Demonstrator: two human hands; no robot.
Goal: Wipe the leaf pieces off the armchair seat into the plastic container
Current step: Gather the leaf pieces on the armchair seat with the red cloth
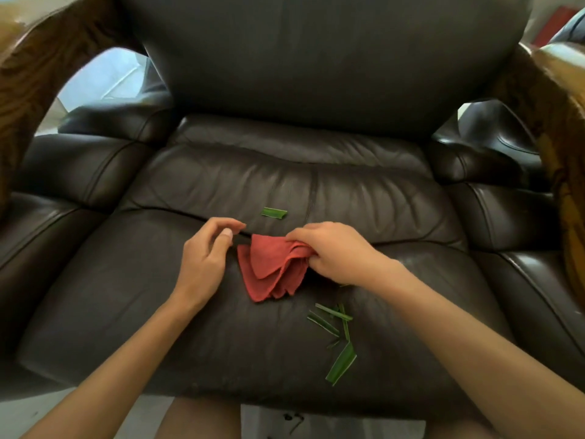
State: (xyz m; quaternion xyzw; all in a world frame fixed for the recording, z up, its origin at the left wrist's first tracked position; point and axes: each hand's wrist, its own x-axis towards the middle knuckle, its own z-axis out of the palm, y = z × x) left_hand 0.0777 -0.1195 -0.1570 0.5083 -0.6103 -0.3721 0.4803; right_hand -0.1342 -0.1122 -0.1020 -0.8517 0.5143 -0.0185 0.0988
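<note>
Leaf pieces are lying on the dark leather armchair seat [158, 296] in two places: one short green piece [274, 212] just above centre of the frame, near the seat's cross seam, and a loose cluster of strips [335, 331] at lower right of centre, close to the front edge. We are holding a folded red cloth [272, 270] at the middle of the frame, our right hand [332, 251] pinching its gathered folds while the rest is draping onto the leather. Our left hand [205, 251] is hovering just beside the cloth, fingers loosely curled and gripping nothing. We are seeing no plastic container anywhere in view.

We are judging the wipe as not yet begun. The risk lies in that cluster sitting so near the front edge: a sweep toward us with no container waiting below would likely send the strips onto the floor. The upper piece could also slide into the seam if pushed backward.
</note>
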